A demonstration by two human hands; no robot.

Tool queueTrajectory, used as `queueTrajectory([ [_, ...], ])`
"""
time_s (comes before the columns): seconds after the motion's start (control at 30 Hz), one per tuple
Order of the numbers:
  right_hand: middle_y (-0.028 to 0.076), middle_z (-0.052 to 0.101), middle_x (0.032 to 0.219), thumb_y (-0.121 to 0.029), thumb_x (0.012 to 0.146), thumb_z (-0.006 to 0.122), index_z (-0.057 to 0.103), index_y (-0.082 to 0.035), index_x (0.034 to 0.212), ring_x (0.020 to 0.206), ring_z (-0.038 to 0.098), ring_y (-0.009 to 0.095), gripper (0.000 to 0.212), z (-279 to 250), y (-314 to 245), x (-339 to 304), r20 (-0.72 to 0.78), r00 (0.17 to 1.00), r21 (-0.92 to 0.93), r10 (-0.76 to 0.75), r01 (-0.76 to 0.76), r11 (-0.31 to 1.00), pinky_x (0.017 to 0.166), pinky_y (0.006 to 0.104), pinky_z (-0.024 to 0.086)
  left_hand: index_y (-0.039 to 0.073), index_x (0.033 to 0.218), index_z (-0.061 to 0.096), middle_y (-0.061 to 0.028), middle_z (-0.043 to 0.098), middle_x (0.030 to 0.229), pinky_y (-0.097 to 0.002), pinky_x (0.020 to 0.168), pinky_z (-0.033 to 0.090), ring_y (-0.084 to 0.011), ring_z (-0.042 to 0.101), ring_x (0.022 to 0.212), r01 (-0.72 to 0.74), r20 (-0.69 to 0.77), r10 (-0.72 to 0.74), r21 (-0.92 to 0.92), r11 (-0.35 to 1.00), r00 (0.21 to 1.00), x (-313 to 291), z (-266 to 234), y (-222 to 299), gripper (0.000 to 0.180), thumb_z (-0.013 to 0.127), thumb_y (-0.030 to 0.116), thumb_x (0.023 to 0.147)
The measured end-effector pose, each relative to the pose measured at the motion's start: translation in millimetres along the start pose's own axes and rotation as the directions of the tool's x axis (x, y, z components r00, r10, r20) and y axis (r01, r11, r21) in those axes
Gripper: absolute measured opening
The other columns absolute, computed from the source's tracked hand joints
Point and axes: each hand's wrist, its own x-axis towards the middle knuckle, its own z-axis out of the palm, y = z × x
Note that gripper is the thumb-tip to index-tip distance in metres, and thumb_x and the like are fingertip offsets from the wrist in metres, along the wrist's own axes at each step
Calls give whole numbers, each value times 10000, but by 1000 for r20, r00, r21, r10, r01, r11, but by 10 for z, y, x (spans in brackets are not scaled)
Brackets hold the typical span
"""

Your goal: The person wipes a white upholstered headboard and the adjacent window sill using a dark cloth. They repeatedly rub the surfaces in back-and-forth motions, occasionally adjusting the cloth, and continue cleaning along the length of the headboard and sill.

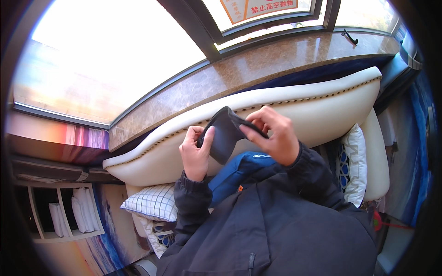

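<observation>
Black floppy folded piece point(220, 137), just one, basically dead centre. Around it, left to right: one checked cushion point(152, 202) toward 7:30, left hand point(195, 154) pinching at eight, one blue padded thing point(235, 174) at five, right hand point(279, 136) pinching at three, one white patterned cushion point(355, 168) just past three.

The person wears a dark jacket point(304, 225) with gathered cuffs point(192, 185) and dark zip pull point(251, 260).
</observation>
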Motion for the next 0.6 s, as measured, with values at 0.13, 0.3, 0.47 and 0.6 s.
queueTrajectory([
  [0.13, 103, 614, 908, -94, 842, 791, 661, -46, 1066, 754, 693, 285, 264, 227, -79, -63, 79, 981, -140, -179, 189, 972, 652, 360, 576, -30, 973, 623, -23, 688, 852, -221, 681, 517, -49, 634, 793, 14, 49, -3, -210, 978, 999, -137, 145, 123, 189, 739, 115, 940],
  [0.3, 101, 617, 953, -88, 813, 790, 659, -50, 1074, 762, 692, 292, 294, 235, -71, -109, 83, 968, -231, -237, 250, 940, 656, 361, 580, -21, 1049, 588, -43, 682, 949, -235, 766, 532, -74, 640, 879, 52, 115, -17, -314, 948, 993, -285, 121, 170, 186, 710, 52, 928],
  [0.47, 110, 636, 1011, -103, 804, 794, 667, -49, 1098, 791, 695, 285, 325, 271, -126, -131, 140, 964, -165, -226, 248, 955, 660, 353, 581, -15, 1107, 562, -72, 676, 1041, -250, 843, 534, -108, 642, 966, 95, 103, -56, -423, 901, 993, -328, 135, 151, 213, 678, 31, 934],
  [0.6, 152, 622, 1175, -151, 777, 807, 670, -60, 1209, 1032, 670, 317, 461, 209, -228, -149, 211, 957, -130, -198, 228, 965, 797, 388, 564, -2, 1185, 519, -89, 656, 1099, -292, 877, 562, -134, 659, 983, 80, 55, -59, -588, 805, 997, -391, 151, 176, 259, 636, 69, 965],
])
